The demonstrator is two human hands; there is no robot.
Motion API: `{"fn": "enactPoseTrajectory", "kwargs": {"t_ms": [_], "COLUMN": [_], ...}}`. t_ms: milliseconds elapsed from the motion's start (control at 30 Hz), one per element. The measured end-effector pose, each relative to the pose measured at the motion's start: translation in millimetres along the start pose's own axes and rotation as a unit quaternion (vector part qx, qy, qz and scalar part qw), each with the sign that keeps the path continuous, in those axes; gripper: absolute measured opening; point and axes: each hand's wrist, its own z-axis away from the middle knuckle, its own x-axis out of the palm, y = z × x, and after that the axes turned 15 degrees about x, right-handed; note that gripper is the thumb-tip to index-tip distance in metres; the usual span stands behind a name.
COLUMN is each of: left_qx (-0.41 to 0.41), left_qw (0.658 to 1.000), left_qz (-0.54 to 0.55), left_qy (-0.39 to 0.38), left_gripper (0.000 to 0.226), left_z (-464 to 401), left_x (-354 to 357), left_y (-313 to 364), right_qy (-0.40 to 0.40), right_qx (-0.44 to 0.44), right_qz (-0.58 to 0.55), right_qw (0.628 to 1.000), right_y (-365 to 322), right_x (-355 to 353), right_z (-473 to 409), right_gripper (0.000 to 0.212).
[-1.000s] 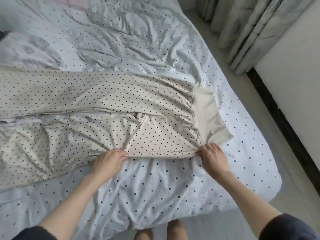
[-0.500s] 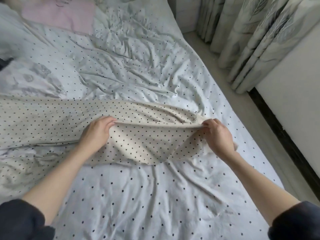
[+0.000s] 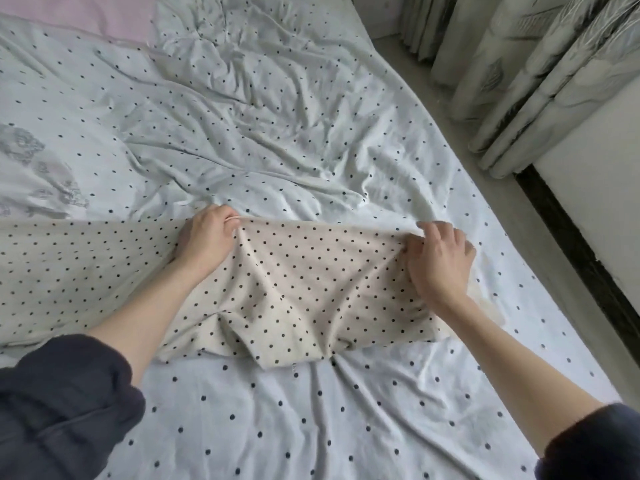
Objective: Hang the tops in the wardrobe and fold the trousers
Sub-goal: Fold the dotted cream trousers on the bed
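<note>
Both hands, left [image 3: 204,244] and right [image 3: 438,259], pinch cream trousers [image 3: 311,292] (dotted) on the bed [image 3: 277,116].

My bed [image 3: 311,427] wears a rumpled pale sheet dotted in black; across it lie the cream dotted trousers [image 3: 311,289], running off to my left; a pink cloth [image 3: 86,12] lies at its far end.

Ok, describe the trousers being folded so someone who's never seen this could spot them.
On the bed's pale sheet, near its edge, lie the trousers, gripped by the left hand and the right hand. Both are polka-dotted, but the trousers are cream.
</note>
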Motion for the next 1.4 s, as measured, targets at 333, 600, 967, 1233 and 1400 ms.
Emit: {"fn": "enactPoseTrajectory", "kwargs": {"t_ms": [333, 600, 967, 1233, 1400], "left_qx": [0.034, 0.004, -0.114, -0.099, -0.14], "left_qw": [0.993, 0.993, 0.991, 0.994, 0.99], "left_qz": [-0.11, -0.105, -0.013, -0.033, 0.017], "left_qy": [0.01, 0.053, 0.071, 0.01, 0.011], "left_gripper": [0.027, 0.037, 0.054, 0.038, 0.02], "left_z": [39.1, 125.8, 279.7, 354.6, 366.7], "left_x": [-9.5, -45.7, -38.9, -41.0, -82.6], "left_y": [-20.1, -69.9, -161.0, -230.2, -300.1], "right_qy": [-0.127, -0.132, -0.059, -0.032, 0.002], "right_qx": [-0.205, -0.245, -0.481, -0.499, -0.509], "right_qz": [0.126, 0.001, -0.04, 0.099, 0.105], "right_qw": [0.962, 0.961, 0.874, 0.86, 0.854], "right_y": [-56.1, -127.3, -205.8, -265.1, -313.7], "right_x": [42.0, 37.2, 80.2, 110.3, 124.8], "right_z": [58.2, 126.5, 292.7, 363.5, 388.8], "right_gripper": [0.059, 0.052, 0.041, 0.059, 0.047]}}
